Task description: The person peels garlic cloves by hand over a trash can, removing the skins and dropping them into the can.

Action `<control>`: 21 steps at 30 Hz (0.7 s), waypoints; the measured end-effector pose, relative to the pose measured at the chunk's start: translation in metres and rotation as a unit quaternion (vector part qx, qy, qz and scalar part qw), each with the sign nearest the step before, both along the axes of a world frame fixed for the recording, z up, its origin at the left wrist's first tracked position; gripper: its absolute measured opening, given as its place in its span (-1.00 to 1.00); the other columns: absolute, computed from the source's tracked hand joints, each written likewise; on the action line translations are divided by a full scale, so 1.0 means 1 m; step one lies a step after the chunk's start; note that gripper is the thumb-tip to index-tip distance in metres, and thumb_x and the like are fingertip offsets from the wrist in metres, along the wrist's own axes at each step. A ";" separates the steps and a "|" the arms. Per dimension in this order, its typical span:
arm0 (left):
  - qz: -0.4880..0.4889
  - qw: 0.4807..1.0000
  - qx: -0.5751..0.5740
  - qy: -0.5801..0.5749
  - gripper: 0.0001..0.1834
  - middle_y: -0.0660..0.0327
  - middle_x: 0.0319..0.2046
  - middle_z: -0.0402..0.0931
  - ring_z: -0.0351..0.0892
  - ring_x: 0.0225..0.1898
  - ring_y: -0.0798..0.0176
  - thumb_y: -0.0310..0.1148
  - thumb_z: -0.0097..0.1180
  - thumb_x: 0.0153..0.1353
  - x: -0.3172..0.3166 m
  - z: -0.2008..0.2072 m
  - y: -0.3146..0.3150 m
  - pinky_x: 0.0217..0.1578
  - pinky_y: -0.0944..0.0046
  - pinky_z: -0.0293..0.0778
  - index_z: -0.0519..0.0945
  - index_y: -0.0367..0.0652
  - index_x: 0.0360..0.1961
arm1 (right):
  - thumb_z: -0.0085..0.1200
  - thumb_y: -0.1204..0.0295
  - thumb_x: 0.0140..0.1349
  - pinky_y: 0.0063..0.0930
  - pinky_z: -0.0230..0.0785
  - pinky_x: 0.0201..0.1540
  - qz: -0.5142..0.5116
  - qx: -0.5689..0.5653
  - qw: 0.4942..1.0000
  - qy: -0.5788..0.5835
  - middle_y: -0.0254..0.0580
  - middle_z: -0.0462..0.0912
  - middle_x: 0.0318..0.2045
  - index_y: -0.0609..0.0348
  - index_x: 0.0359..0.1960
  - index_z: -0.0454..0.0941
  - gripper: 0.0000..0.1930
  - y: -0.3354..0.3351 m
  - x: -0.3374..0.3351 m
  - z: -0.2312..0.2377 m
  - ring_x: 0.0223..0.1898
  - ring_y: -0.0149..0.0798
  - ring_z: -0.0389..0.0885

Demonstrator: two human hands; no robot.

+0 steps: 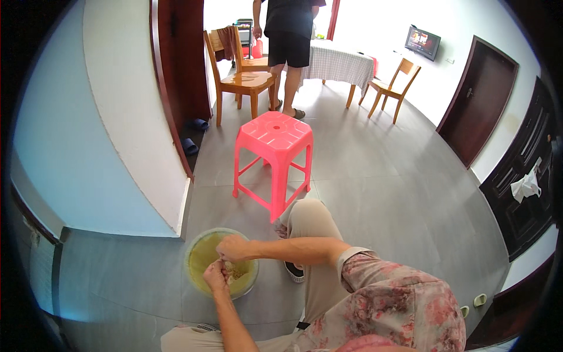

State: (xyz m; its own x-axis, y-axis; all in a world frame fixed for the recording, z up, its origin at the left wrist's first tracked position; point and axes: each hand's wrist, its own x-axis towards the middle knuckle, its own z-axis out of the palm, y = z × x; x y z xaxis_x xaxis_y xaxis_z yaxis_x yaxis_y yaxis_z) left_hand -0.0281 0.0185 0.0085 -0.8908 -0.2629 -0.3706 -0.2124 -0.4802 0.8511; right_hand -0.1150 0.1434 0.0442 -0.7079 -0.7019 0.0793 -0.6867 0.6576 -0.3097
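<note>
Both my hands are close together over a round bucket (192, 271) with a pale rim and yellowish inside, standing on the floor. My right hand (233, 248) reaches in from the right, its fingers closed near the middle of the bucket. Just nearer to me, my left hand (216, 276) is also closed, its fingertips almost meeting the right hand. Whatever is pinched between them is too small and hidden to name. Pale brownish bits (237, 271) show in the bucket beside my hands.
A pink plastic stool (275, 132) stands just beyond the bucket. Past it are wooden chairs (246, 81), a table with a checked cloth (337, 58) and a standing person (288, 47). A wall corner (176, 226) rises at the left. Slippers (480, 300) lie at right.
</note>
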 end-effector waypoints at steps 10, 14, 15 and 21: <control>0.009 0.999 -0.049 -0.002 -0.87 0.34 -0.70 0.37 0.24 -0.74 0.52 -0.47 0.14 0.12 0.003 -0.009 -0.008 -0.76 0.50 0.09 0.52 -0.26 -0.53 | 0.14 0.34 -0.07 -0.16 0.43 -0.35 0.004 -0.001 0.997 -0.072 -0.12 0.64 -0.51 0.05 -0.49 0.65 -0.87 -0.001 0.007 0.023 -0.39 -0.04 0.62; 0.002 0.998 -0.068 0.011 -0.88 0.33 -0.70 0.38 0.27 -0.73 0.50 -0.48 0.15 0.09 0.000 -0.006 -0.001 -0.75 0.47 0.13 0.52 -0.28 -0.55 | 0.12 0.41 -0.14 -0.12 0.43 -0.35 -0.005 -0.035 0.996 -0.083 0.03 0.62 -0.53 0.14 -0.53 0.64 -0.88 0.003 0.009 0.013 -0.41 0.08 0.61; 0.003 0.998 -0.069 0.012 -0.88 0.33 -0.70 0.38 0.27 -0.73 0.50 -0.48 0.15 0.09 0.000 -0.005 0.000 -0.75 0.47 0.13 0.52 -0.28 -0.55 | 0.12 0.42 -0.14 -0.12 0.43 -0.35 -0.010 -0.054 0.995 -0.082 0.04 0.62 -0.53 0.14 -0.53 0.64 -0.87 0.002 0.008 0.010 -0.42 0.08 0.60; 0.018 0.992 -0.121 0.038 -0.87 0.33 -0.69 0.38 0.28 -0.72 0.49 -0.47 0.14 0.08 -0.003 -0.014 -0.001 -0.73 0.44 0.17 0.51 -0.27 -0.56 | 0.13 0.37 -0.07 -0.15 0.45 -0.29 -0.020 0.009 0.997 -0.078 -0.08 0.65 -0.42 0.05 -0.43 0.65 -0.85 0.000 0.003 0.000 -0.34 0.00 0.62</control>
